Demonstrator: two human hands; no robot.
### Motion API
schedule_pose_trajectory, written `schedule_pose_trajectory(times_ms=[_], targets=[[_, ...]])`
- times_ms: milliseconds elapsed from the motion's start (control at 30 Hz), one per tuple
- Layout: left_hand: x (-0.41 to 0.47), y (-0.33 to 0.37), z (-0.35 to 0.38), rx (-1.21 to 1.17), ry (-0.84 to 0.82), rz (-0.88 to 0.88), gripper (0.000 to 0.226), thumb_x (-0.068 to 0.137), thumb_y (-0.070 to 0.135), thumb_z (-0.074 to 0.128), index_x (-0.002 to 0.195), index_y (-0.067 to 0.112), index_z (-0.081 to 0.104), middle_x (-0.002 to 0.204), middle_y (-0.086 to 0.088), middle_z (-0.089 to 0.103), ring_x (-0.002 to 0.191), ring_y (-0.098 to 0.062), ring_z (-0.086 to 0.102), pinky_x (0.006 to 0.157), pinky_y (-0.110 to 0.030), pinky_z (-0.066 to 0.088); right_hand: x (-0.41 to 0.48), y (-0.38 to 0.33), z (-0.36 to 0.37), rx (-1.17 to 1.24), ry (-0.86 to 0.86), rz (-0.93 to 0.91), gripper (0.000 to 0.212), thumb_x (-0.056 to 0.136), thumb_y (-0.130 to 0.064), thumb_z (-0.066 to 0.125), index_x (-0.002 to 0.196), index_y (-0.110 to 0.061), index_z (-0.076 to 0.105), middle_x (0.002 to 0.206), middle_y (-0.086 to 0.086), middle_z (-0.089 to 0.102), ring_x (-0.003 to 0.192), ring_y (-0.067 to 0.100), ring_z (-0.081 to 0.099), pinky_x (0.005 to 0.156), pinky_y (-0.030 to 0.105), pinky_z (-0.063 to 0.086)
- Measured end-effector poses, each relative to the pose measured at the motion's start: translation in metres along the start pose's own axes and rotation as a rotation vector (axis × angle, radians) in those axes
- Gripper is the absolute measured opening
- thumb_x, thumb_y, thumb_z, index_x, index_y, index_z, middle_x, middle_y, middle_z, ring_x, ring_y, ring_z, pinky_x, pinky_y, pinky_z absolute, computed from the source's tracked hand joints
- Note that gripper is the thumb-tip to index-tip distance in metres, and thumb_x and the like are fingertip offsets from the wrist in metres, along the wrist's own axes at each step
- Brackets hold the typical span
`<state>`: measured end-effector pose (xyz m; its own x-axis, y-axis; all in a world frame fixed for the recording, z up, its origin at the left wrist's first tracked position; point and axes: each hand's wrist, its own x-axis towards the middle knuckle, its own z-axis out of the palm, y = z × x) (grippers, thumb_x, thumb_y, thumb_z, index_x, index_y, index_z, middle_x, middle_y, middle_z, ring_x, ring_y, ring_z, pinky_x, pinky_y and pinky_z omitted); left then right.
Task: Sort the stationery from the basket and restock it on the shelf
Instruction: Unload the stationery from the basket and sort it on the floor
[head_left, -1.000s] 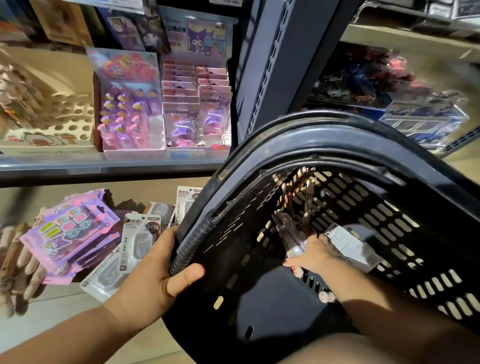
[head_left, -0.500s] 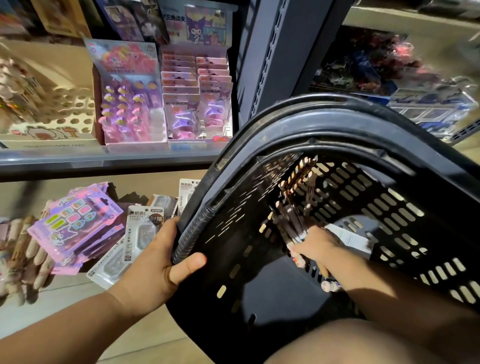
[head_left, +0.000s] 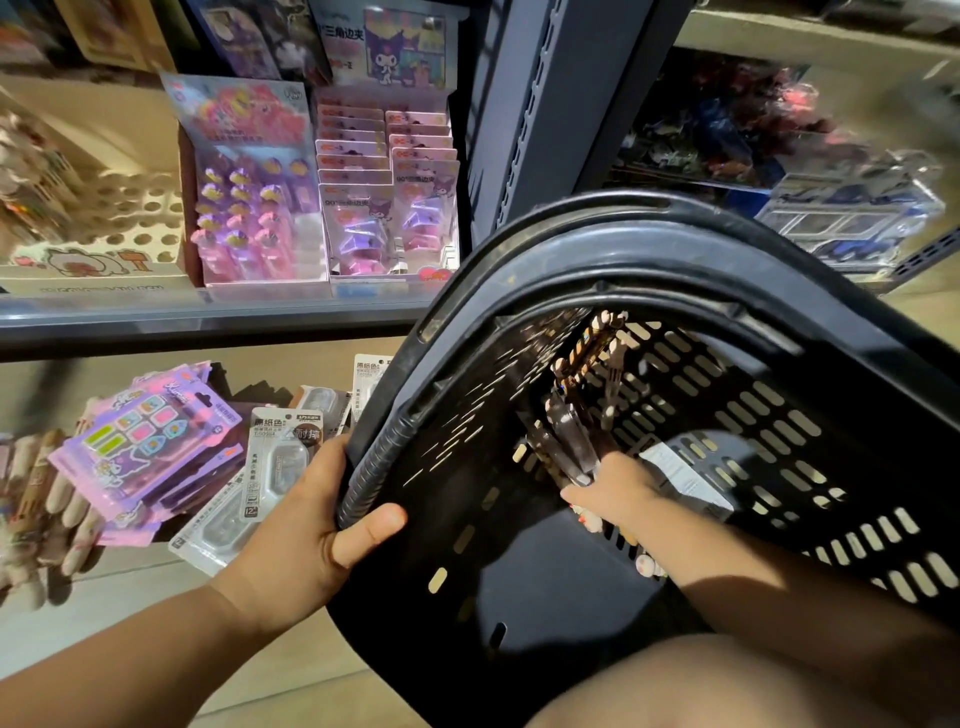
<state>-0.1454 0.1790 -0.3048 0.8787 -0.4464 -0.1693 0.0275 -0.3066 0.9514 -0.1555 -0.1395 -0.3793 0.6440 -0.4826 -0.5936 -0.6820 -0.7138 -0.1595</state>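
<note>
A black slotted plastic basket (head_left: 675, 249) is tilted toward me, its opening facing the camera. My left hand (head_left: 306, 525) grips the ribbed handle at its left rim. My right hand (head_left: 615, 491) reaches inside and grips a bundle of dark pens (head_left: 563, 441) with striped ends that stands up against the basket's back wall. A white paper label (head_left: 685, 478) lies on the basket floor just right of that hand. Small pale items (head_left: 649, 564) lie by my right wrist.
Pink and purple sticker packs (head_left: 140, 447) and grey correction-tape packs (head_left: 283, 462) lie piled on the lower shelf at left. Above, a shelf edge (head_left: 208, 317) carries pink display boxes (head_left: 249, 208) and purple clip cards (head_left: 389, 218). A dark upright post (head_left: 530, 119) separates another shelf bay at right.
The basket has tipped a little further toward me. My right hand has closed round the pen bundle and drawn it slightly nearer. My left hand keeps its hold on the handle.
</note>
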Motion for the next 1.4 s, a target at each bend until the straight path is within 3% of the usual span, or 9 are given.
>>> schedule_pose_trajectory(times_ms=[200,400,533,667,833,900,1067,1233,1400], targets=[[-0.005,-0.002,0.001,0.003,0.006,0.008,0.09,0.053,0.094,0.054,0.123,0.038,0.041,0.109,0.042,0.052,0.107,0.013,0.053,0.08,0.0,0.04,-0.007,0.001,0.004,0.121,-0.039,-0.018,0.026,0.086,-0.024,0.069,0.072,-0.012,0.052,0.05,-0.004,0.054,0.038,0.007,0.048,0.035,0.017,0.033],[-0.004,-0.002,0.001,-0.031,-0.012,0.007,0.09,0.054,0.092,0.056,0.125,0.038,0.041,0.115,0.039,0.054,0.112,0.013,0.051,0.082,0.001,0.039,-0.006,0.004,-0.001,0.081,-0.003,-0.013,0.032,0.082,-0.031,0.069,0.096,-0.015,0.045,0.084,-0.002,0.051,0.084,0.019,0.052,0.07,0.026,0.04],[-0.004,-0.005,0.0,-0.026,-0.015,0.007,0.087,0.056,0.091,0.056,0.125,0.04,0.041,0.116,0.037,0.054,0.112,0.011,0.052,0.083,0.0,0.04,-0.005,-0.004,0.001,0.076,-0.038,0.01,0.024,0.078,-0.033,0.073,0.076,-0.014,0.058,0.069,-0.001,0.058,0.062,0.017,0.056,0.051,0.023,0.038],[-0.004,-0.005,0.0,-0.029,-0.014,0.005,0.088,0.054,0.092,0.056,0.124,0.041,0.04,0.115,0.04,0.053,0.111,0.014,0.051,0.082,0.001,0.039,-0.008,-0.014,0.014,-0.011,-0.056,0.039,0.03,0.082,-0.035,0.072,0.094,-0.008,0.066,0.072,0.0,0.06,0.064,0.017,0.057,0.057,0.019,0.045],[-0.005,-0.008,0.0,-0.009,-0.026,-0.011,0.086,0.055,0.092,0.055,0.124,0.044,0.039,0.116,0.04,0.052,0.113,0.012,0.05,0.083,0.0,0.04,-0.006,-0.006,0.019,0.112,-0.003,0.1,0.018,0.084,-0.02,0.067,0.074,-0.008,0.06,0.055,0.004,0.06,0.024,0.008,0.046,0.03,0.009,0.028],[-0.005,-0.007,0.0,-0.005,-0.022,-0.01,0.086,0.055,0.092,0.055,0.124,0.043,0.039,0.115,0.041,0.052,0.112,0.013,0.051,0.083,0.0,0.04,-0.007,-0.006,0.021,0.101,0.025,0.091,0.016,0.079,-0.023,0.07,0.081,-0.01,0.061,0.064,0.006,0.066,0.037,0.014,0.057,0.035,0.014,0.038],[-0.007,-0.004,0.001,-0.023,-0.026,-0.029,0.089,0.052,0.093,0.056,0.123,0.04,0.039,0.114,0.041,0.053,0.111,0.014,0.051,0.081,-0.001,0.042,0.003,-0.003,0.037,0.137,0.055,0.072,0.08,0.069,-0.026,0.078,0.136,-0.027,0.033,0.091,0.011,0.067,0.081,0.031,0.07,0.064,0.033,0.055],[-0.007,-0.003,0.001,-0.019,-0.018,-0.036,0.088,0.052,0.093,0.055,0.121,0.04,0.04,0.112,0.043,0.052,0.11,0.014,0.051,0.08,0.0,0.041,-0.001,-0.007,0.029,0.189,0.022,0.119,0.033,0.077,-0.015,0.07,0.104,-0.006,0.052,0.088,0.015,0.066,0.049,0.022,0.06,0.035,0.023,0.046],[-0.006,-0.004,0.001,-0.013,-0.022,-0.034,0.088,0.053,0.093,0.055,0.123,0.041,0.039,0.114,0.041,0.052,0.112,0.012,0.051,0.081,-0.001,0.041,-0.004,-0.002,0.022,0.244,-0.005,0.099,0.031,0.08,-0.018,0.069,0.102,-0.01,0.048,0.077,0.011,0.065,0.059,0.023,0.06,0.041,0.019,0.042]])
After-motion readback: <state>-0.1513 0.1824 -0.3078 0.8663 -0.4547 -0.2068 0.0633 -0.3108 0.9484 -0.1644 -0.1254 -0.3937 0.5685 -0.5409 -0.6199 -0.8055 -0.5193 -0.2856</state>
